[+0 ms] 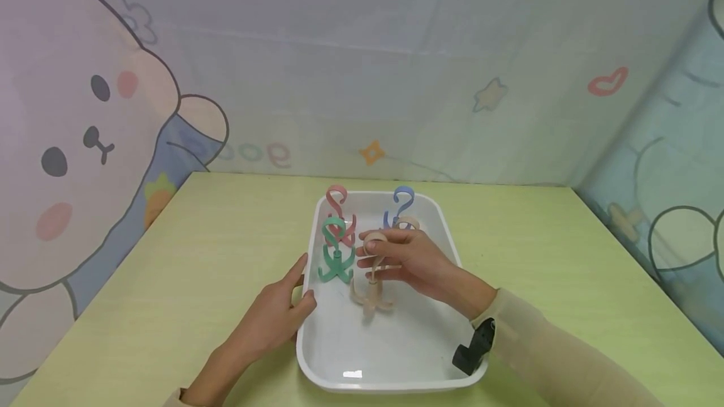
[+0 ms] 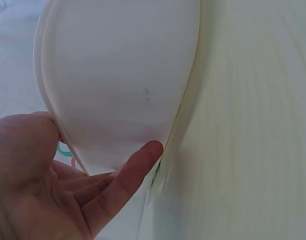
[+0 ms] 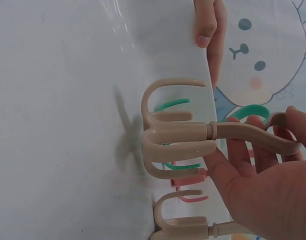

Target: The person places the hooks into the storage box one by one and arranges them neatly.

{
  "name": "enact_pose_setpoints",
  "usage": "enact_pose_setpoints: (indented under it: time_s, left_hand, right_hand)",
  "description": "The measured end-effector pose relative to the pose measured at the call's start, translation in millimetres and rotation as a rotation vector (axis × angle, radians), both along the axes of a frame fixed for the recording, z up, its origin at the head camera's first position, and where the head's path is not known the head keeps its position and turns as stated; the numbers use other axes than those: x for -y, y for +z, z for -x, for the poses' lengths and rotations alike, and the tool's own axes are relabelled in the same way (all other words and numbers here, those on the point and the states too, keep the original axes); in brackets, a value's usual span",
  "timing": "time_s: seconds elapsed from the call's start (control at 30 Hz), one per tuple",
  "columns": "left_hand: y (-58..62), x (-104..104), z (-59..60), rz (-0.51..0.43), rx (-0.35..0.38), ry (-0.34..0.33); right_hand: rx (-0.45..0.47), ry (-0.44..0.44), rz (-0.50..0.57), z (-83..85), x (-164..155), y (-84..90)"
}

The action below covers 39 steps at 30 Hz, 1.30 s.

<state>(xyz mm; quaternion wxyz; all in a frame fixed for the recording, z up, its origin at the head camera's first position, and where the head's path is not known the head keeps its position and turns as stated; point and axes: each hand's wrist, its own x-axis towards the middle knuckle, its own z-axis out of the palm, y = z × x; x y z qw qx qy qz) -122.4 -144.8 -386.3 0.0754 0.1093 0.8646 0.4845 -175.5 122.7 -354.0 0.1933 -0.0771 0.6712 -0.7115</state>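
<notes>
We are pinching a beige hook (image 1: pixel 373 275) in our right hand (image 1: pixel 415 259) while our left hand (image 1: pixel 277 316), fingers straight, is touching the tray (image 1: pixel 317 369).

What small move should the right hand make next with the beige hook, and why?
Probably lower it straight down and release. The right hand pinches the beige hook by its top loop, claws seemingly just above the white tray floor, beside the green hook. The left hand steadies the rim.
</notes>
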Motion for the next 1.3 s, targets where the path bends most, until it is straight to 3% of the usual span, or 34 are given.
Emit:
enact_pose_setpoints:
  time_s: [0.83,1.3]
  left_hand:
    - [-1.3,0.8,1.1,0.002,-0.002,0.004]
    - [-2.0,2.4,1.9,0.004,-0.026,-0.01]
  right_hand:
    - [-0.065,0.044,-0.005,-1.9,2.8,-3.2]
    - [-0.121,0.148,0.033,-4.1,2.9,0.0]
